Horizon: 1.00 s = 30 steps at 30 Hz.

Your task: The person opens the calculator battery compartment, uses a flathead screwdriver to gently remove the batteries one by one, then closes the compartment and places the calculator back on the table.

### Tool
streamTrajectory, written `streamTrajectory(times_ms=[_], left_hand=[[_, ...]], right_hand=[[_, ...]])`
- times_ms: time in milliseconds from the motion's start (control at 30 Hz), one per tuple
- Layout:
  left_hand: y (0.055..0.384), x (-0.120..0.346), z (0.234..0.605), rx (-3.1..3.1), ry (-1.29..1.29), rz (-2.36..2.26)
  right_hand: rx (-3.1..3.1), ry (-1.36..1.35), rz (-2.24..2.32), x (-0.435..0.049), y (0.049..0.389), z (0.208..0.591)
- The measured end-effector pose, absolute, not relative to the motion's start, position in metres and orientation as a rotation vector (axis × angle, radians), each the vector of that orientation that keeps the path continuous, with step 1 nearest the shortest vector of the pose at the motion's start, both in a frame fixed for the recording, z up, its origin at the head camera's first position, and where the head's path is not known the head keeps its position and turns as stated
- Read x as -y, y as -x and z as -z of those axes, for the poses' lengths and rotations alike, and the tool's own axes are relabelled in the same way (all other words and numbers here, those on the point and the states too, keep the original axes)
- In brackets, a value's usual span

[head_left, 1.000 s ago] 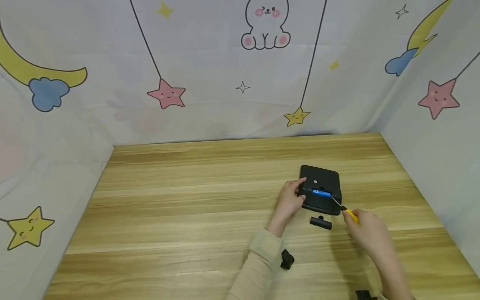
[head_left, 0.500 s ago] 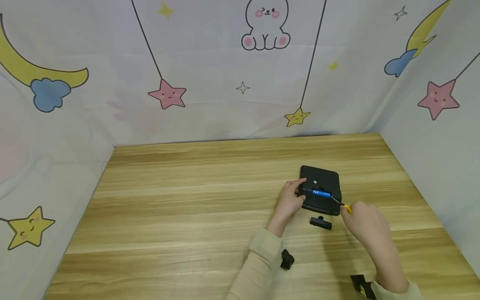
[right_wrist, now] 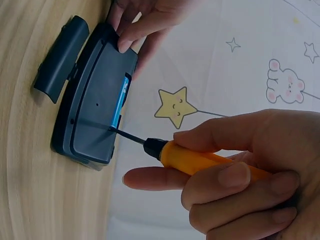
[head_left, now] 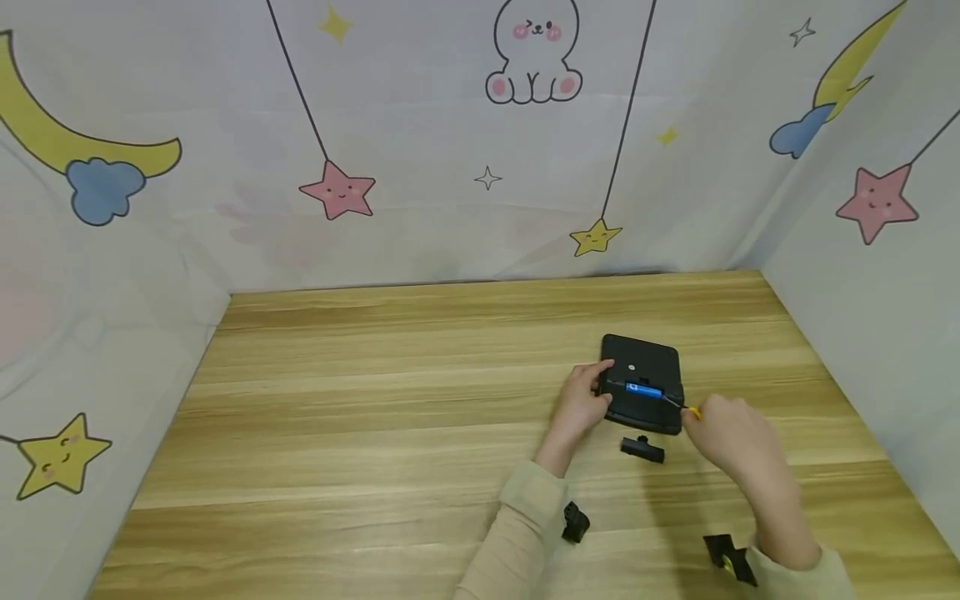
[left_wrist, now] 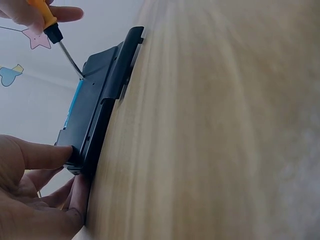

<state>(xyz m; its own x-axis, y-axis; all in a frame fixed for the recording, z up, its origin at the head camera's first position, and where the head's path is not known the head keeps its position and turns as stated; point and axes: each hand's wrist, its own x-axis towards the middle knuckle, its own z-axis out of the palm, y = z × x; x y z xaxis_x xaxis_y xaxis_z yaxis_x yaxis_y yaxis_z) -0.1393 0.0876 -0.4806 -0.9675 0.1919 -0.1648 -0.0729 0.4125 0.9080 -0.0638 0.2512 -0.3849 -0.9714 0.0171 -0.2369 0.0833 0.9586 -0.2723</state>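
A flat black device (head_left: pixel 641 358) lies on the table with a blue battery (head_left: pixel 644 391) in its uncovered slot. My left hand (head_left: pixel 581 400) grips the device's left edge, thumb on the near face and fingers at the side. In my right hand (head_left: pixel 735 437) is a screwdriver (right_wrist: pixel 192 159) with a yellow-orange handle, fingers wrapped round it. The shaft's tip meets the right end of the battery in the right wrist view. Just in front of the device lies its black battery cover (head_left: pixel 642 449), apart from the hands.
A small black object (head_left: pixel 575 522) sits by the left sleeve, and another black piece with some yellow (head_left: pixel 729 558) is at the right wrist. Wood-grain table (head_left: pixel 337 433) spreads to the left. A white cartoon-printed cloth (head_left: pixel 420 142) hangs behind and at the sides.
My right hand has moved slightly up, and the screwdriver now lies lower and flatter, its handle more covered by the hand in the head view. The left hand keeps its grip.
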Motion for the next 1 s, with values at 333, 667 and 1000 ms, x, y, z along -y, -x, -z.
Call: streamTrajectory(times_ms=[333, 667, 1000], left_hand=[[0.142, -0.09, 0.481, -2.446, -0.096, -1.583], [0.145, -0.092, 0.481, -2.44, -0.082, -1.594], [0.148, -0.093, 0.48, -2.4, -0.059, -1.633]], right_hand=[[-2.832, 0.002, 0.48, -0.27, 0.075, 0.389], [-2.836, 0.049, 0.59, -0.284, 0.079, 0.397], [-2.834, 0.082, 0.655, -0.297, 0.085, 0.406]])
